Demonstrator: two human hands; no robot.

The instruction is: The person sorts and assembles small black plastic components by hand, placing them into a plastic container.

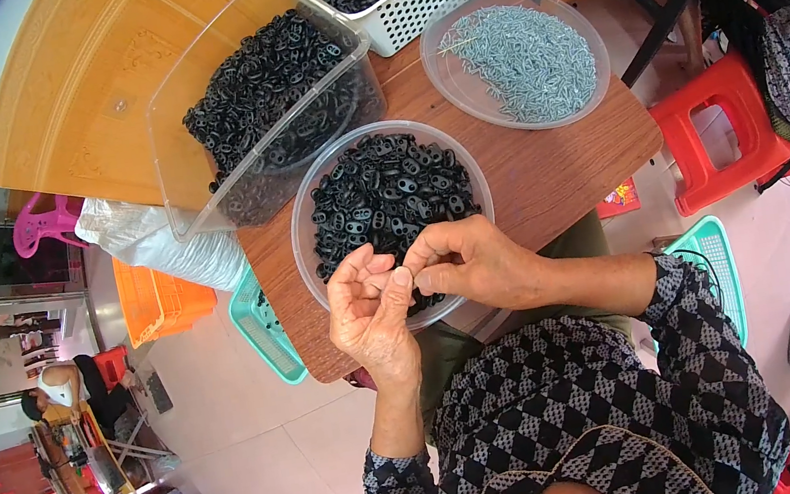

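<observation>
My left hand [374,316] and my right hand [480,260] meet fingertip to fingertip above the near edge of a round clear plastic tub [300,245]. Both are closed in a pinch; whatever sits between the fingertips is too small to make out. Small black oval plastic pieces with two holes [382,188] fill the tub below. To the tub's right, a round clear shallow dish [459,88] holds a heap of small silvery screws or pins [531,61]. A large clear bin [173,162], tilted beyond the tub, contains many more black pieces [266,83].
A white perforated basket [441,0] of black pieces stands at the back of the wooden table [566,167]. Green baskets [261,332] flank the table, with an orange crate [159,295] at left and a red stool [723,135] at right. Another person [66,384] sits far left.
</observation>
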